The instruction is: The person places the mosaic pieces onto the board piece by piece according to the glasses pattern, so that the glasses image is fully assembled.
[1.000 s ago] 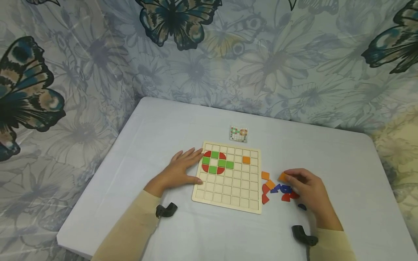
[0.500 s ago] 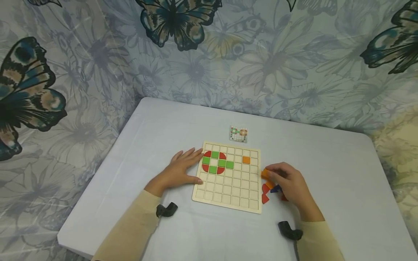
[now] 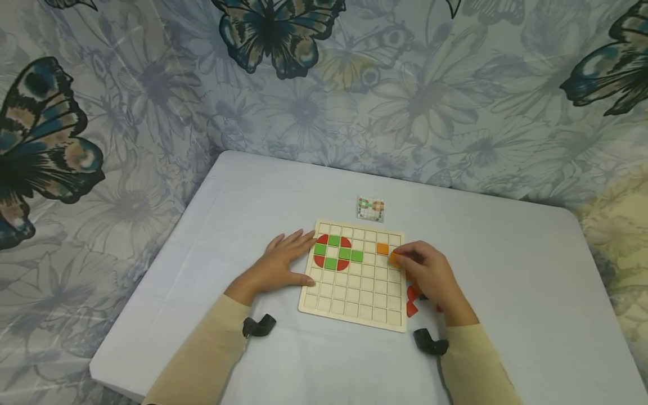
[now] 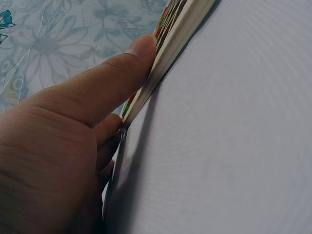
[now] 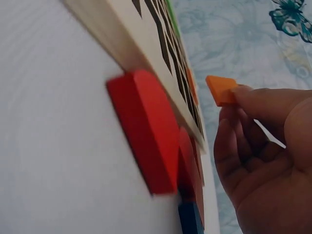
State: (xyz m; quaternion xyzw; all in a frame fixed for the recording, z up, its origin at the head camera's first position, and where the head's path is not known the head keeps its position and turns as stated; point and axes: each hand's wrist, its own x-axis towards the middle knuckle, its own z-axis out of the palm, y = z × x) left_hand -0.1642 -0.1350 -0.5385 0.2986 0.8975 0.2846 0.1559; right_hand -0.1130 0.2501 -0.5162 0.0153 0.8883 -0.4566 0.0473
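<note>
My right hand [image 3: 425, 273] pinches an orange square tile [image 5: 222, 90] between thumb and fingers, over the right side of the wooden grid board [image 3: 349, 298]. Beside it on the board lies another orange tile [image 3: 382, 248]. Toward the upper left of the board, red quarter-round pieces [image 3: 343, 264] and green squares [image 3: 357, 256] form a ring, with one green square reaching out to the right. My left hand [image 3: 278, 264] lies spread along the board's left edge; its thumb [image 4: 117, 73] rests on the rim in the left wrist view.
Loose red pieces [image 3: 412, 308] lie just right of the board, with a blue piece [image 5: 190, 217] among them; my right hand hides part of this pile in the head view. A small pattern card [image 3: 371, 208] lies behind the board on the white table [image 3: 243, 197].
My right hand has carried the pinched orange tile leftward from the loose pieces to the board's right side. The left hand has stayed in place.
</note>
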